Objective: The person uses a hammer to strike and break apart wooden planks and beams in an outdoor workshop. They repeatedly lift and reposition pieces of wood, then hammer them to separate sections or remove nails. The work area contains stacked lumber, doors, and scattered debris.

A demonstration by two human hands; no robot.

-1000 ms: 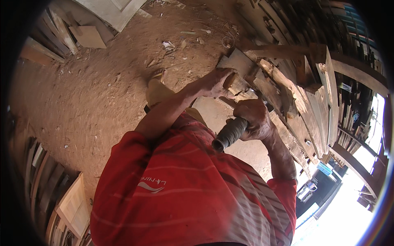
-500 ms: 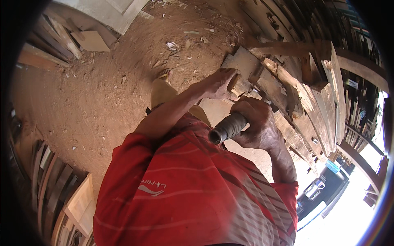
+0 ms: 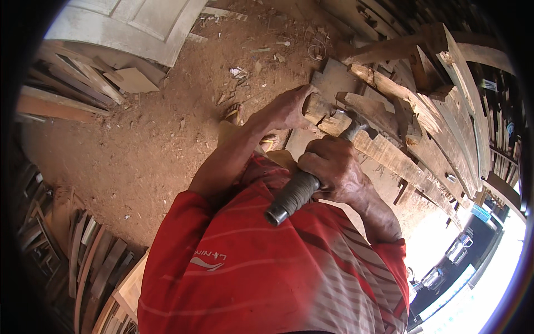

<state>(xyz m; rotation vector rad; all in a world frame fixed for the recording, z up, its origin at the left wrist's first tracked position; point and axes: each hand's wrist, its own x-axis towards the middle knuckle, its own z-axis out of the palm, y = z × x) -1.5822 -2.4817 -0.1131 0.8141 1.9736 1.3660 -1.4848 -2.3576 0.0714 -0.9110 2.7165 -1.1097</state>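
My right hand point(image 3: 334, 167) is closed round the wrapped grip of a hammer point(image 3: 295, 196). The hammer's butt end points toward my red shirt, and its metal head lies over a rough wooden beam point(image 3: 384, 151). At the beam's near-left end, my left hand point(image 3: 292, 110) curves its thumb and fingers round the splintered wood. A dark crack runs across the beam close to that hand. Part of the beam is hidden under the hammer and my right hand.
Stacked planks and timbers point(image 3: 445, 139) crowd the right side. A pale panelled door point(image 3: 139, 22) lies at the far left, with boards point(image 3: 83, 83) below it. More wood strips point(image 3: 89, 256) stand at lower left. Scraps litter the dirt floor point(image 3: 128, 150). My sandalled foot point(image 3: 235, 113) shows beyond my left arm.
My right hand and the hammer have shifted slightly left and toward me, and the hammer's head now shows over the beam. My left hand stays at the beam's end. The view has shifted.
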